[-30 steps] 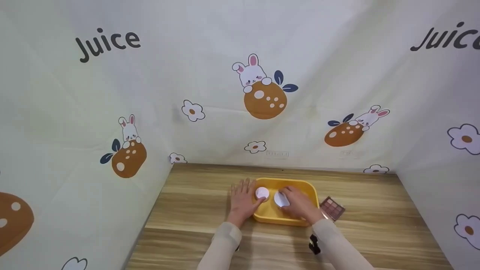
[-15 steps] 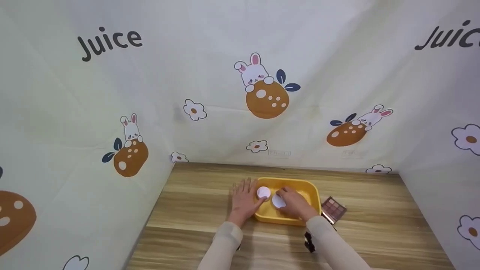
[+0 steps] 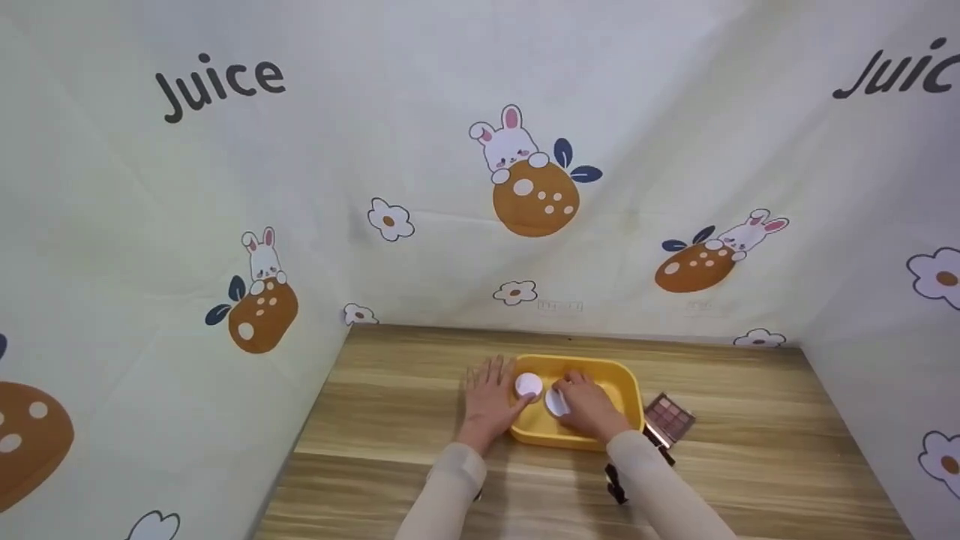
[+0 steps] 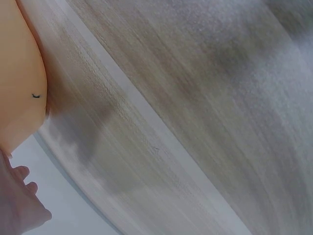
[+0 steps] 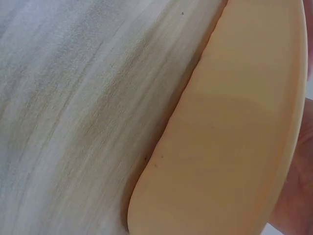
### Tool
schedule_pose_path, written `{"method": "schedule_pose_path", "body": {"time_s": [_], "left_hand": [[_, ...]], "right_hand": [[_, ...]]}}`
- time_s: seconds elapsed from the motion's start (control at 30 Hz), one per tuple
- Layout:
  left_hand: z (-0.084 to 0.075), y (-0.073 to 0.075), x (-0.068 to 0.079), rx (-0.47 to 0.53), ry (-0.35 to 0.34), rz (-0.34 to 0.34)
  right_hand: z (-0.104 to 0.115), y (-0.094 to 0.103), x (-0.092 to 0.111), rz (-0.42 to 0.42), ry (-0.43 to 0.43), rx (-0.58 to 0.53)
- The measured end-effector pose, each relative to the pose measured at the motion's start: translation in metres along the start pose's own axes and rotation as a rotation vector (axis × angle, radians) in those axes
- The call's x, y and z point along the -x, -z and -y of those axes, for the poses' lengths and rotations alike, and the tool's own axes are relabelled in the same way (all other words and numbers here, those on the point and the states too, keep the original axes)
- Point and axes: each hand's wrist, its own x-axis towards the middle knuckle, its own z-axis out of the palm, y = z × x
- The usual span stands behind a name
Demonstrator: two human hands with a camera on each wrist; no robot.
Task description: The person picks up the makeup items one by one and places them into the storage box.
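Note:
A yellow tray (image 3: 630, 390) sits on the wooden table between my two hands. Inside it at the left is a round, pale pinkish-white piece (image 3: 528, 385). My left hand (image 3: 489, 401) lies along the tray's left rim, its fingers straight and pointing away, its thumb reaching over the rim to the lower edge of that piece. Toward the tray's middle, my right hand (image 3: 592, 405) grips a white disc (image 3: 556, 403) between thumb and fingers, partly covering it. Both wrist views show mostly the tray's outer wall (image 5: 220, 122) and tabletop; the fingertips are hidden there.
An open eyeshadow palette (image 3: 670, 417) lies on the table just right of the tray, partly behind the right sleeve. A patterned cloth (image 3: 435, 262) hangs along the table's back and sides.
My right hand has shifted slightly left with the white disc, closer to the pinkish-white piece. My left hand stays at the tray's left rim. The head view has shifted a little.

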Motion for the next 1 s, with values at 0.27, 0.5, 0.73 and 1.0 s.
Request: {"method": "schedule_pose_path", "body": {"time_s": [0.27, 0.5, 0.73, 1.0], "left_hand": [[0.0006, -0.0013, 0.0, 0.012, -0.007, -0.012], [0.0022, -0.0026, -0.0005, 0.004, -0.005, -0.007], [0.0023, -0.0027, -0.001, -0.011, -0.003, -0.008], [0.0021, -0.0044, -0.0013, -0.056, -0.006, -0.007]], "right_hand": [[0.0041, 0.0002, -0.0044, 0.049, -0.014, 0.026], [0.0037, -0.0031, -0.0055, 0.034, -0.029, 0.009], [0.0013, -0.0047, -0.0042, -0.005, -0.009, 0.001], [0.0011, 0.0007, 0.0001, -0.003, -0.007, -0.01]]}}
